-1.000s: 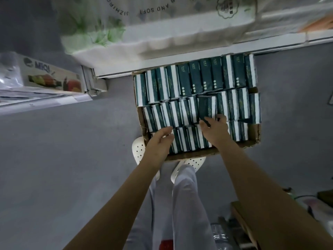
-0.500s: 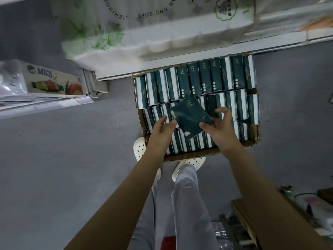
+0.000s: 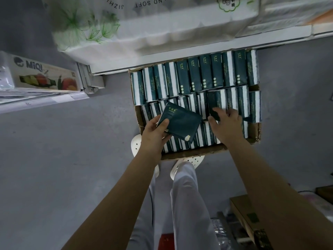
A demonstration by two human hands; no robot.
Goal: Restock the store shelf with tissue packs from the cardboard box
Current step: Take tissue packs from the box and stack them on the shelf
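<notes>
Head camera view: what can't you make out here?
Head view:
- Whether the right hand grips a boxed pack: the hand itself covers the contact.
- Lower layers in the brown cardboard box: top packs hide them.
- Small print on the dark green tissue pack in the left hand: too small, blurred.
- The white shelf above: cut off by the top edge.

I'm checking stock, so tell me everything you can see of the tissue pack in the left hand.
The tissue pack is a flat, soft-looking rectangular packet in dark green wrapping, with small pale lettering near its far corner and a pale round mark near its near corner. It is held above the rows in the cardboard box, tilted, broad face up. The left hand grips its left edge, thumb on top; the right hand is apart from it.
</notes>
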